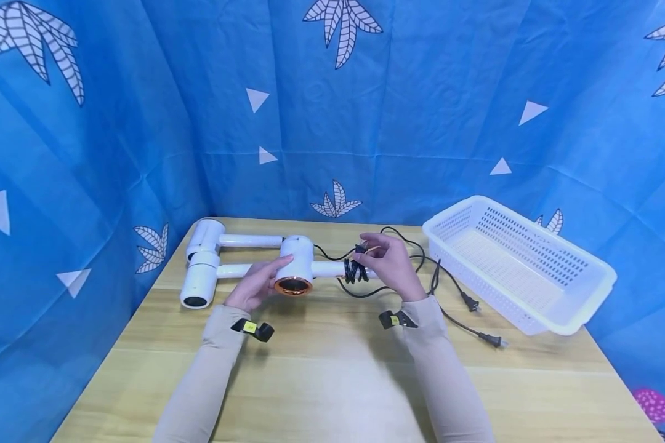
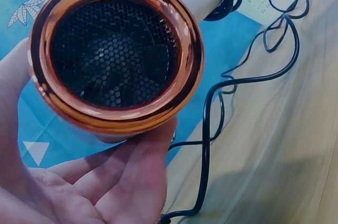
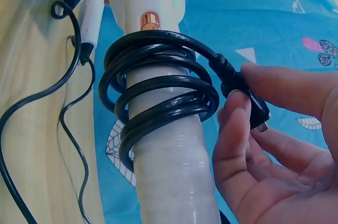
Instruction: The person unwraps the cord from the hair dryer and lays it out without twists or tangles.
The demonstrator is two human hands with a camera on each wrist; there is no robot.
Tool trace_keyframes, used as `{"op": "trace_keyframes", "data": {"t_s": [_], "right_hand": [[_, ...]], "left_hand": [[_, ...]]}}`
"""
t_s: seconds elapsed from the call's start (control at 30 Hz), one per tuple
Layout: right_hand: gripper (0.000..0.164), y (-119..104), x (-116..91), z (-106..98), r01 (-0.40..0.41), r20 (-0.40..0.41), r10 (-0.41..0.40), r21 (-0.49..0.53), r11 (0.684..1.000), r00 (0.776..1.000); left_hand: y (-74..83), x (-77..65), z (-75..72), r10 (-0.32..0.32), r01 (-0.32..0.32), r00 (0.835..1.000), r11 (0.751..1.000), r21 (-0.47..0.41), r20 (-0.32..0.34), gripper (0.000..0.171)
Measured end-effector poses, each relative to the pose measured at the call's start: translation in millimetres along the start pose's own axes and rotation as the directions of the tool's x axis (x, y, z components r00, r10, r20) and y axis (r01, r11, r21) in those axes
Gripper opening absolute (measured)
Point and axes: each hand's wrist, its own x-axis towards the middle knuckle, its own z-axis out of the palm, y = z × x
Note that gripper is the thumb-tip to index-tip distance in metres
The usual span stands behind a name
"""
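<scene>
Toward the left end of the tabletop (image 1: 321,375), two white hair dryers (image 1: 199,284) lie with their handles pointing right. Just beside them, the person's left hand (image 1: 257,286) grips a third hair dryer (image 1: 297,259) by the head, fingers curled round the shell. That shell looks hard, smooth and perhaps slippery, with most weight probably in the head, so cupping it there seems sound. Farther right, a springy-looking black cord (image 3: 158,82) is coiled round its handle (image 1: 328,269); the right hand (image 1: 389,261) pinches the plug (image 3: 247,97), best held by its body rather than by the cord. Beyond lie two loose plugs (image 1: 470,301), near a light-looking white basket (image 1: 479,284).
</scene>
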Motion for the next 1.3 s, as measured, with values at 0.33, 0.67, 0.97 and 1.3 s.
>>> {"op": "trace_keyframes", "data": {"t_s": [0.33,0.67,0.97,1.3], "right_hand": [[0.029,1,-3,-3,-0.024,0.022,0.022,0.055,0.998,1.000],[0.033,-9,-8,-3,-0.032,0.022,0.029,0.162,0.986,0.999],[0.028,-22,-19,-7,-0.002,0.058,-0.006,0.144,0.990,0.998],[0.026,-33,-32,-12,0.054,0.159,-0.077,0.147,0.988,0.984]], "left_hand": [[3.2,-1.1,6.1,0.011,-0.010,1.000,1.000,-0.021,0.023,0.060],[1.6,-0.9,4.9,0.011,-0.011,1.000,0.999,-0.033,0.003,0.056],[1.0,-0.2,7.3,0.014,-0.014,1.000,1.000,-0.020,0.018,0.062],[1.2,-3.4,9.7,0.017,-0.016,1.000,0.999,-0.038,0.008,0.052]]}}
